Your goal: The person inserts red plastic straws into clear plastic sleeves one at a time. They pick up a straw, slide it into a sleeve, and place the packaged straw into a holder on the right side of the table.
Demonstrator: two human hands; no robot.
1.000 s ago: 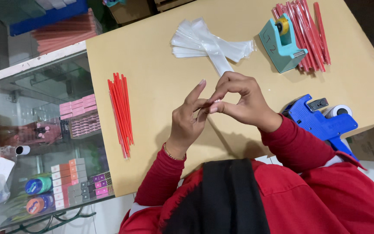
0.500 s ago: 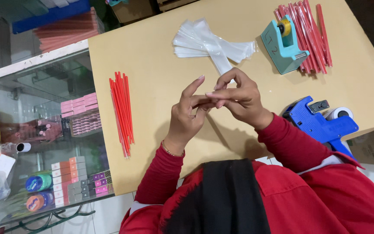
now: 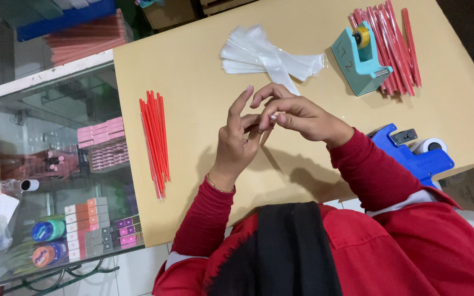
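Your left hand [image 3: 237, 145] and right hand [image 3: 297, 116] stay met above the surface [image 3: 193, 66], barely shifted from a moment ago; right fingers [image 3: 272, 117] pinch together on a clear plastic sleeve [image 3: 281, 77] that trails back to the sleeve pile [image 3: 259, 52], left fingers partly spread against it. Red sticks [image 3: 154, 142] lie well left, tape dispenser [image 3: 360, 57] and blue label gun [image 3: 412, 153] right, so the sleeve is still being worked open, I'd judge.

tiny item pinched between both hands' fingertips [image 3: 272, 117] is too small to tell.
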